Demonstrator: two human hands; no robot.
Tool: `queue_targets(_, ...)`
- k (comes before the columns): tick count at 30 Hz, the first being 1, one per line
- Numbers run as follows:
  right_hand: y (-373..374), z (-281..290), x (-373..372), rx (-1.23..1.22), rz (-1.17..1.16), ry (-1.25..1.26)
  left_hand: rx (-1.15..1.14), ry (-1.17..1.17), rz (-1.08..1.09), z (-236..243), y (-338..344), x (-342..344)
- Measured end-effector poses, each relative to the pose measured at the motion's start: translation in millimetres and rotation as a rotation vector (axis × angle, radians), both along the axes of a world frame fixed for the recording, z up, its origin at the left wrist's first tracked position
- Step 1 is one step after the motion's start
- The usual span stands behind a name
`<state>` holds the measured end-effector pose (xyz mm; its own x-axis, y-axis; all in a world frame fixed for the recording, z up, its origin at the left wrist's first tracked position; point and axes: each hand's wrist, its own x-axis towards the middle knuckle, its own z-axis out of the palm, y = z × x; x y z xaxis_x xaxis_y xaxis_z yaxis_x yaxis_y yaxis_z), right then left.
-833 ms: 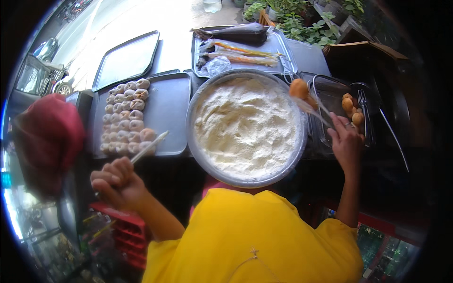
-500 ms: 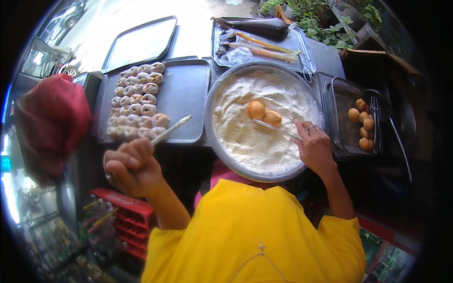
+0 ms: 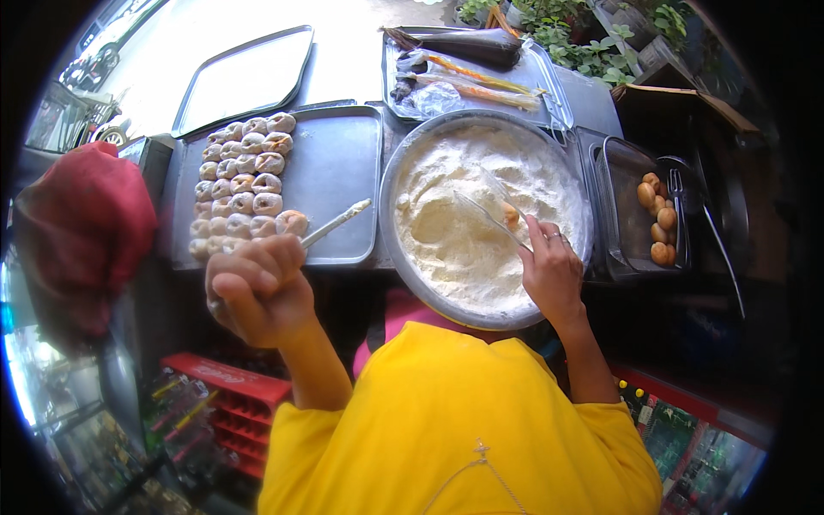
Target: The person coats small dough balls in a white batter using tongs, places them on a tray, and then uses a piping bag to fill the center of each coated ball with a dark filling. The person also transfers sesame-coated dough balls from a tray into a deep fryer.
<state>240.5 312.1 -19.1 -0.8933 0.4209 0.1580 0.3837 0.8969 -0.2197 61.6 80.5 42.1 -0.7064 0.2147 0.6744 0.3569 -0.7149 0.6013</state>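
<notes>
In the wide metal bowl (image 3: 396, 249) of pale powder (image 3: 455, 287), my right hand (image 3: 552, 266) is closed on a pair of metal tongs (image 3: 486, 215). Beside the tongs' arms shows a small golden-brown patch of a dough ball (image 3: 511, 215), the rest of it covered or hidden. Left of the bowl, my left hand (image 3: 262, 292) makes a closed grip round a thin, pale stick-like utensil (image 3: 336, 225) with powder on its tip. It is raised in front of the metal tray (image 3: 336, 163), where rows of powder-coated filled buns (image 3: 245, 183) lie.
On the right, a wire basket (image 3: 620, 219) holds several brown dough balls (image 3: 658, 225) and a metal fork-like utensil (image 3: 675, 190). Behind the bowl, a tray (image 3: 549, 81) carries wrapped goods. Another tray (image 3: 249, 77) stands at the back left. A red crate (image 3: 227, 378) sits low on the left.
Two brown dough balls lay on the powder by the tongs; now only a small brown patch shows. The tongs have turned, and my left hand has moved slightly right with its stick.
</notes>
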Motion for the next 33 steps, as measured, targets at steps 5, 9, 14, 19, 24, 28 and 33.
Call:
queue_targets(5, -11, -12, -10, -0.075, 0.09, -0.009, 0.006, -0.007, -0.064, -2, 9, -3)
queue_targets(9, -14, 3, 32, -0.051, 0.087, 0.0, 0.049, -0.086, -0.112, -4, 19, 3)
queue_targets(14, -39, 8, 50, 0.054, 0.029, -0.113, -0.01, -0.149, -0.267, -14, 42, 19)
queue_targets(19, -27, 0, 27, -0.029, 0.017, -0.098, -0.131, -0.152, -0.399, -22, 62, 23)
queue_targets(24, -11, 6, 29, -0.091, 0.016, -0.127, -0.146, -0.189, -0.501, -26, 76, 19)
queue_targets(28, -18, -1, 22, 0.029, 0.057, -0.09, -0.128, -0.162, -0.481, -23, 78, 15)
queue_targets(33, -14, -9, 16, -0.049, 0.059, -0.057, -0.178, -0.149, -0.45, -29, 78, 12)
